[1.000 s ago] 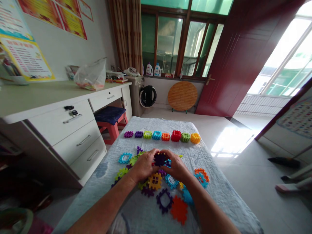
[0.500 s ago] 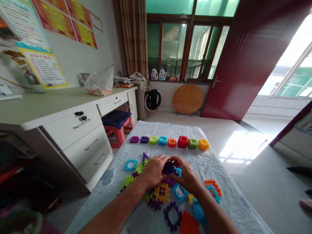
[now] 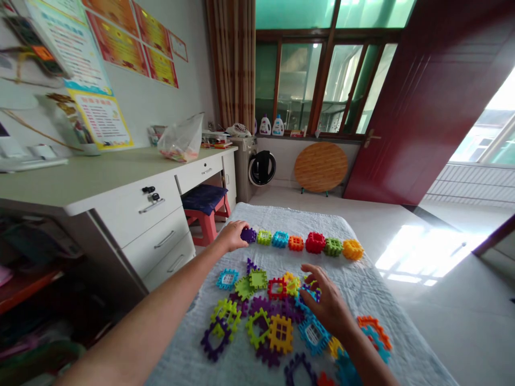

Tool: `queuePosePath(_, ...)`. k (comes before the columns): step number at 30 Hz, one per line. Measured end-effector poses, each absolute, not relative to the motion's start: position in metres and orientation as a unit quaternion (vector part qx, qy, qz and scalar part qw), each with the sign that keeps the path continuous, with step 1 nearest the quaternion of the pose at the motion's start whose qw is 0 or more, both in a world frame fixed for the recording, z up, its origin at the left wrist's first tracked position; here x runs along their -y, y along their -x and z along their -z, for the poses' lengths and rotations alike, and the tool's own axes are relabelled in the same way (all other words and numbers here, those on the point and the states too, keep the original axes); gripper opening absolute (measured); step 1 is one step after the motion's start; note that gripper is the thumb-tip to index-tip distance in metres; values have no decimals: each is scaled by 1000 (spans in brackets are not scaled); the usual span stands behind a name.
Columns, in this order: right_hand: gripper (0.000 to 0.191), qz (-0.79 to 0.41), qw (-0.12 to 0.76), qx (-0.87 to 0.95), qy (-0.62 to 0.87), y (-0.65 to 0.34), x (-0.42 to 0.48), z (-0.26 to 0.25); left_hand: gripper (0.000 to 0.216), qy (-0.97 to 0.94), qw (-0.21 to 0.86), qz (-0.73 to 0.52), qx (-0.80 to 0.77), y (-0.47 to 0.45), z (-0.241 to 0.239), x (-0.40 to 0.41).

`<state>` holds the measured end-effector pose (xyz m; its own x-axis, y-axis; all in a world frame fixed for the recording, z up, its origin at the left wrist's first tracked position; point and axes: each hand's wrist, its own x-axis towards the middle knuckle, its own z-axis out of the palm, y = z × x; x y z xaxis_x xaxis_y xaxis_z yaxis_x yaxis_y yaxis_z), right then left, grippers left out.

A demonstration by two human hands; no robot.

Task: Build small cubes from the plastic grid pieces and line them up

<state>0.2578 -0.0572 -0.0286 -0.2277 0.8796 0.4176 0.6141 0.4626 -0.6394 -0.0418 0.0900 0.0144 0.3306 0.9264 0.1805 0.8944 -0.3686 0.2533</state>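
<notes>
My left hand (image 3: 234, 236) is at the left end of a row of plastic block cubes, its thumb and fingers closed about the dark purple cube (image 3: 249, 235). The hand covers the spot just left of that cube. My right hand (image 3: 324, 295) hovers, fingers apart, over the loose interlocking panels. Beneath and beside it lie a blue panel (image 3: 306, 300) and a blue window panel (image 3: 314, 333), partly hidden. A red frame panel (image 3: 277, 288), a yellow window panel (image 3: 280, 333) and a light green panel (image 3: 258, 279) lie to its left.
Along the row stand a light green cube (image 3: 264, 237), a red cube (image 3: 315, 242) and a yellow cube (image 3: 353, 250), among others. A pale cloth (image 3: 225, 348) covers the table. A desk (image 3: 120, 177) with drawers and a stool (image 3: 206, 206) are at the left.
My hands were together over the panels around a dark purple piece. Now they are apart: the left has reached forward and left to the row, and the right has opened. The view has shifted slightly.
</notes>
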Motion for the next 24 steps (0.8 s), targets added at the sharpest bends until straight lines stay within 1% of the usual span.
queuePosePath(4, 36, -173, 389, 759, 493, -259, 56, 30, 46, -806, 56, -115, -578, 48, -8, -121)
queuePosePath(9, 32, -178, 389, 759, 491, -262, 55, 31, 49, -807, 61, -77, -583, 42, 0, -139)
queuePosePath(16, 29, -174, 386, 760, 494, -263, 55, 30, 49, -811, 60, -39, -580, 36, 5, -145)
queuePosePath(22, 27, -173, 370, 765, 497, -264, 54, 30, 49, -818, 61, -30, -571, 33, 6, -145)
queuePosePath(24, 26, -173, 370, 765, 498, -265, 54, 31, 54, -819, 63, -36, -569, 32, 6, -144)
